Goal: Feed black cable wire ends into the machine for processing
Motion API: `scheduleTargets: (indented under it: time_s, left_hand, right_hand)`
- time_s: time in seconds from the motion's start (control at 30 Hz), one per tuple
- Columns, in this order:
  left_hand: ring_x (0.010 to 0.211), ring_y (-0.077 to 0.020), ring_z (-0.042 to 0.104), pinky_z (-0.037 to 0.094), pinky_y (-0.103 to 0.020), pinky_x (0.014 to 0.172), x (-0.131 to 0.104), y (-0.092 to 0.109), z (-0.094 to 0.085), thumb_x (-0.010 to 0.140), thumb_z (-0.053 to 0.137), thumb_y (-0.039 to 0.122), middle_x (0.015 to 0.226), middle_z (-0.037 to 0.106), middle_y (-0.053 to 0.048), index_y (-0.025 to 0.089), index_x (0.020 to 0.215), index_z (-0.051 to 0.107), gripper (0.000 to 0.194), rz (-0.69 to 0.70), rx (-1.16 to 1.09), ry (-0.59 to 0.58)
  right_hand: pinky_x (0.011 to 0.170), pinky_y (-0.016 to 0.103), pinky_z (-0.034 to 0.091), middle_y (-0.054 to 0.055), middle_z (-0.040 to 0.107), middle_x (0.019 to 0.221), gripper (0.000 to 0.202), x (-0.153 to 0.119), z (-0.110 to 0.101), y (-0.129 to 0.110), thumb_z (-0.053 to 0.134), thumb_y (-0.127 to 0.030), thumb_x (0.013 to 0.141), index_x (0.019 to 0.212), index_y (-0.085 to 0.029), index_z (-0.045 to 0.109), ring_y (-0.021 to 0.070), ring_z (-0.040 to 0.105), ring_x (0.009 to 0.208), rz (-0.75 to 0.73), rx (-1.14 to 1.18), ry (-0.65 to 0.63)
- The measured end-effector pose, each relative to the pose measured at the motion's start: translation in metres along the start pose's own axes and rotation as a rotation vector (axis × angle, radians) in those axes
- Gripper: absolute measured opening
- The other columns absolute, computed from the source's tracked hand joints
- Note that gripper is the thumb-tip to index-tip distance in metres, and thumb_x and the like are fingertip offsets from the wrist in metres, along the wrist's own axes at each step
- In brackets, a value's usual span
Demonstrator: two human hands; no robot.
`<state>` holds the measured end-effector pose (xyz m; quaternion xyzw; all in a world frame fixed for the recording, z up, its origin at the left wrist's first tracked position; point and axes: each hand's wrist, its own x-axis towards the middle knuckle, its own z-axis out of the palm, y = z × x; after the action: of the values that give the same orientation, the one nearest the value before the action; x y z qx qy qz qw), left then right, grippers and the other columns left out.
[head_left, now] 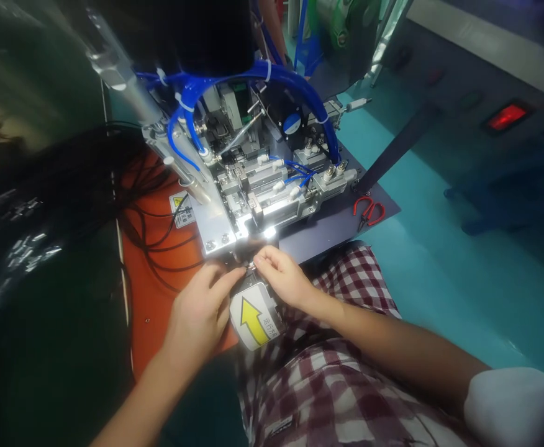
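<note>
Both hands meet at the near end of a metal machine fitted with pneumatic cylinders and blue air tubes. My left hand is closed, its thumb and forefinger pinched at a small metallic piece too small to name. From the other side, my right hand pinches at the same spot with curled fingers. Just below the fingertips sits a white label with a yellow arrow. A bright light shines on the machine right above the hands.
Red-handled pliers lie on the grey plate at the right. Black cables spread over the orange tabletop at the left, beside a bundle of dark strands. A grey cabinet with a lit red switch stands at the upper right.
</note>
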<state>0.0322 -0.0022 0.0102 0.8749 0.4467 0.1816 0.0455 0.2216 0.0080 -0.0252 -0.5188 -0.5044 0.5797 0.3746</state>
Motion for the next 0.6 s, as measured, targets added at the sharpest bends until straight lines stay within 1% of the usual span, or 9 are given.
scheduleTargets:
  time_s: [0.13, 0.23, 0.3, 0.4, 0.5, 0.6]
  left_hand:
    - [0.078, -0.0144, 0.063, 0.052, -0.023, 0.066, -0.0011, -0.0028, 0.0047, 0.094, 0.044, 0.01, 0.088, 0.06, -0.004, 0.018, 0.109, 0.069, 0.03, 0.021, -0.074, 0.08]
    - [0.078, -0.0134, 0.063, 0.051, -0.022, 0.067, -0.0011, -0.0046, 0.0068, 0.095, 0.046, 0.009, 0.088, 0.06, -0.004, 0.016, 0.109, 0.069, 0.028, 0.04, -0.116, 0.094]
    - [0.078, -0.0132, 0.062, 0.051, -0.021, 0.067, -0.0007, -0.0047, 0.007, 0.095, 0.046, 0.008, 0.088, 0.06, -0.004, 0.015, 0.109, 0.069, 0.028, 0.044, -0.129, 0.089]
    - [0.077, -0.0143, 0.062, 0.051, -0.023, 0.066, -0.0001, -0.0036, 0.0067, 0.094, 0.045, 0.007, 0.087, 0.06, -0.005, 0.014, 0.109, 0.069, 0.029, 0.034, -0.091, 0.073]
    - [0.079, -0.0161, 0.062, 0.051, -0.025, 0.067, -0.0003, -0.002, 0.0068, 0.094, 0.045, 0.008, 0.087, 0.061, -0.005, 0.015, 0.109, 0.069, 0.03, 0.016, -0.03, 0.063]
    - [0.079, -0.0162, 0.061, 0.051, -0.025, 0.066, -0.0016, -0.0013, 0.0071, 0.095, 0.044, 0.011, 0.087, 0.061, -0.005, 0.017, 0.11, 0.069, 0.029, -0.006, -0.008, 0.054]
  right_hand:
    - [0.059, 0.027, 0.034, -0.005, 0.045, 0.063, 0.025, 0.0026, -0.0026, -0.0009, 0.045, -0.033, 0.094, 0.072, -0.021, 0.042, 0.0116, 0.043, 0.059, -0.098, -0.022, -0.006]
    - [0.058, 0.027, 0.032, -0.006, 0.043, 0.062, 0.024, 0.003, -0.0048, -0.0028, 0.045, -0.031, 0.094, 0.073, -0.021, 0.042, 0.0114, 0.041, 0.058, -0.164, -0.104, 0.019]
    - [0.057, 0.027, 0.03, -0.006, 0.041, 0.061, 0.023, 0.0028, -0.0046, -0.0029, 0.046, -0.03, 0.093, 0.073, -0.021, 0.043, 0.0109, 0.04, 0.056, -0.177, -0.133, 0.044]
    - [0.055, 0.026, 0.03, -0.007, 0.041, 0.059, 0.022, 0.003, -0.002, -0.0008, 0.049, -0.031, 0.091, 0.072, -0.021, 0.042, 0.0103, 0.039, 0.054, -0.116, -0.06, 0.063]
    - [0.054, 0.025, 0.032, -0.007, 0.044, 0.059, 0.025, 0.0047, 0.0003, 0.0028, 0.05, -0.034, 0.09, 0.07, -0.021, 0.042, 0.0099, 0.04, 0.053, 0.008, 0.076, 0.015]
    - [0.053, 0.026, 0.034, -0.005, 0.046, 0.058, 0.03, 0.0066, 0.0005, 0.0061, 0.041, -0.038, 0.094, 0.071, -0.02, 0.045, 0.01, 0.04, 0.05, 0.06, 0.108, -0.024]
